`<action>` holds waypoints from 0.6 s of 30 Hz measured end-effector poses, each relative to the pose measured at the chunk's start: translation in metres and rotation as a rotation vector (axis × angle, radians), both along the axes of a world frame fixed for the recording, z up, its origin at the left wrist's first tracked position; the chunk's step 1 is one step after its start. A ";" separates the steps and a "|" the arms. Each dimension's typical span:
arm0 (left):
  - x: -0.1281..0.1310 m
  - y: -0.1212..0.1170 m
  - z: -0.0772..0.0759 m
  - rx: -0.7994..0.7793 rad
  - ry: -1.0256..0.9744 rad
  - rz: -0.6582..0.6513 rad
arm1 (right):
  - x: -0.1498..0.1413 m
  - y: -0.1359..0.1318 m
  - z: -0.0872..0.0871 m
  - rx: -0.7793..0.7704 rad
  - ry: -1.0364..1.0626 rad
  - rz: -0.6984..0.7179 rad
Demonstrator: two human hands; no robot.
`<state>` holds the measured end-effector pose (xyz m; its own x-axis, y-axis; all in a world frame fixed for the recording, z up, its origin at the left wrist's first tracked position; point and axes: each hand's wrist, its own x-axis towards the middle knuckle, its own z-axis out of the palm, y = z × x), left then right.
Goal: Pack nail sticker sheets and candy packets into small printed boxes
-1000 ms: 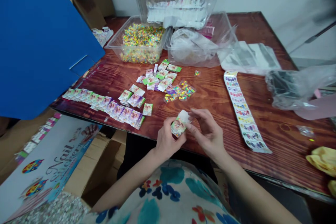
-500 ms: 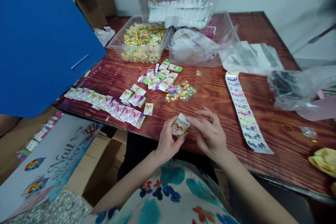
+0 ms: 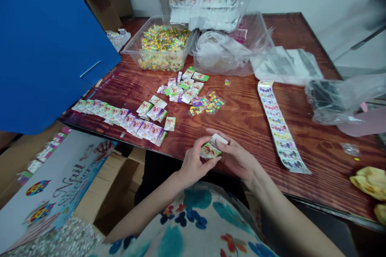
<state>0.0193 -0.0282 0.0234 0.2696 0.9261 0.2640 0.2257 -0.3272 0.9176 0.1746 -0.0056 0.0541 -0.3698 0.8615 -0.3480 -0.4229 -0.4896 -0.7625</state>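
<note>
My left hand (image 3: 194, 160) grips a small green-and-white printed box (image 3: 210, 150) just over the table's front edge. The box's white flap (image 3: 219, 138) stands up at its upper right. My right hand (image 3: 237, 156) has its thumb on that flap, with its fingers behind the box, partly hidden. A single similar box (image 3: 170, 123) lies to the left on the table. Past it, a long overlapping row of green and purple boxes (image 3: 129, 122) runs leftward. Ahead lies a loose heap of boxes (image 3: 187, 84), beside small clear bags of coloured pieces (image 3: 208, 103).
At the back, a clear bin of small colourful packets (image 3: 163, 46) stands beside another bin (image 3: 229, 54) of plastic bags. A sticker strip (image 3: 279, 128) lies to the right. A blue panel (image 3: 51, 52) blocks the left side. Open cardboard (image 3: 102, 188) sits below the table.
My right hand has moved left onto the box; its thumb now presses the flap, where before its fingers were spread beside it. The box has tilted slightly to the right.
</note>
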 end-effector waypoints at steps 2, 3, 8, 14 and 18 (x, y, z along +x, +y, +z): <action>-0.002 -0.001 -0.002 -0.030 -0.016 0.019 | 0.003 0.001 -0.002 0.004 0.011 0.021; -0.002 -0.001 -0.003 -0.039 -0.021 0.026 | 0.003 0.001 -0.002 0.012 0.002 0.025; -0.004 -0.001 -0.004 -0.102 0.056 -0.032 | 0.001 0.001 -0.004 -0.016 -0.033 0.010; -0.004 0.000 0.001 -0.171 0.157 0.048 | -0.003 -0.006 -0.006 0.350 -0.331 -0.139; -0.002 0.000 0.002 -0.108 0.223 0.087 | -0.001 -0.008 -0.005 0.603 -0.518 -0.148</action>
<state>0.0169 -0.0280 0.0253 0.2284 0.9678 0.1056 0.4488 -0.2010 0.8707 0.1734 -0.0131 0.0491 -0.1562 0.9830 0.0967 0.0285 0.1024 -0.9943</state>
